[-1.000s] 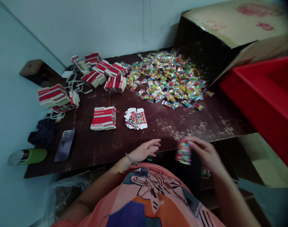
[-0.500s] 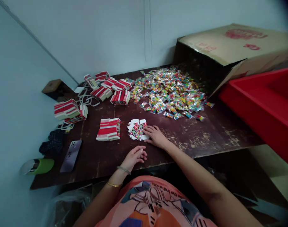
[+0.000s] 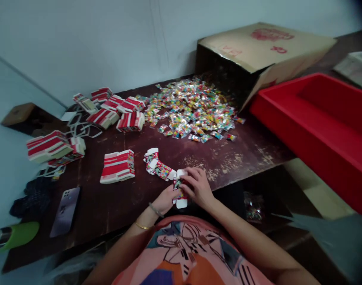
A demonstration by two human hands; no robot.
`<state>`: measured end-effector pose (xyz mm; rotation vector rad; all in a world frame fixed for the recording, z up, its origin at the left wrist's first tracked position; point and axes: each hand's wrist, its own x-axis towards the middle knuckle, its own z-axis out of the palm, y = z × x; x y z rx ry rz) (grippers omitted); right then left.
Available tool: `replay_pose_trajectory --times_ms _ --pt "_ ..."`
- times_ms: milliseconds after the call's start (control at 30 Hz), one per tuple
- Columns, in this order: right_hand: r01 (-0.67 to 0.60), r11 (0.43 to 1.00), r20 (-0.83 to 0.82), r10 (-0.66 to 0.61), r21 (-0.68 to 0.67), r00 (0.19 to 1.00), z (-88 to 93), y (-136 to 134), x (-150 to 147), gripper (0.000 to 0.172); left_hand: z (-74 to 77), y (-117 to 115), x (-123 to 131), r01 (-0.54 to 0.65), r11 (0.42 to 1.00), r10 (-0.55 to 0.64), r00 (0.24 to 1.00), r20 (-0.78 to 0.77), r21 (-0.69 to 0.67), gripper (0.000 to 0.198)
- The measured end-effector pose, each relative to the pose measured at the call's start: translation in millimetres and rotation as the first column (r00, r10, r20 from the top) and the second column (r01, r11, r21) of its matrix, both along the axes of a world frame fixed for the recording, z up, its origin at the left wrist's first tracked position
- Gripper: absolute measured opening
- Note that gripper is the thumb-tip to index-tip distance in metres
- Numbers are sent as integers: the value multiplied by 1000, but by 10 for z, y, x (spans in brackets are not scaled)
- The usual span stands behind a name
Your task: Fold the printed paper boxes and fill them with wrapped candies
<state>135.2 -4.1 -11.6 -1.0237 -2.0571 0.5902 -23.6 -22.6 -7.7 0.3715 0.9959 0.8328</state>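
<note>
Close to my body, at the table's front edge, I hold a small printed carton (image 3: 181, 203) with white end flaps sticking out. My left hand (image 3: 166, 198) grips its left side, thumb across the front. My right hand (image 3: 198, 186) has its fingers on the right side and top of the same carton. Just beyond lies a loose heap of flat printed cartons (image 3: 161, 169), white flaps showing. Left of that heap is a neat stack of red-and-white cartons (image 3: 118, 166).
A wide pile of wrapped candies (image 3: 193, 111) covers the back middle. Right of it stand an open cardboard box (image 3: 267, 45) and a red bin (image 3: 305, 118). More carton bundles (image 3: 130, 121), a phone (image 3: 65, 211) and a green bottle (image 3: 22, 235) are at left.
One carton has come off the heap towards my body, and both hands now hold it. The remaining heap has spread out. My view has swung to the right.
</note>
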Motion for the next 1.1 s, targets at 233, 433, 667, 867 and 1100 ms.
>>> replay_pose_trajectory --times_ms 233,433,667,867,1100 --pt "-224 892 -125 189 -392 974 81 171 122 19 89 -109 189 108 992 -120 975 -187 -73 32" --pt "-591 625 -314 505 -510 804 323 247 387 15 160 -190 199 401 916 -398 913 -92 19 31" --pt "-262 818 -167 205 -512 964 382 -115 351 11 49 -250 267 214 975 -156 849 -504 58 35" --pt "-404 747 -342 248 -529 906 336 -185 545 13 194 -62 265 664 742 -579 705 -408 94 27" --pt "-133 846 -243 4 -516 970 397 -232 771 7 297 57 569 567 800 -229 589 -775 195 30"
